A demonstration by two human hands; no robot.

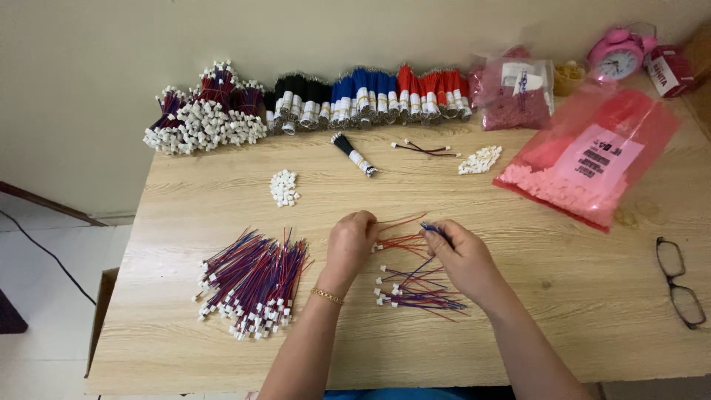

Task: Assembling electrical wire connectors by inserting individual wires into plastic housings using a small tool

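Note:
My left hand [350, 241] is closed on thin red wires [401, 221] that stretch to the right above the wooden table [518, 311]. My right hand [461, 255] pinches a short blue wire [434, 229] between thumb and fingers. Between and below the two hands lies a loose scatter of red and blue wires with white connectors [415, 289]. A larger pile of finished red and blue connector wires [252, 285] lies to the left of my left forearm.
Bundles of black, blue and red wires [370, 96] line the wall. Small heaps of white connectors [284, 187] [480, 159], a black wire bundle [354, 154], a red bag of connectors [585, 159], a pink clock [617, 54] and eyeglasses [681, 281] sit around.

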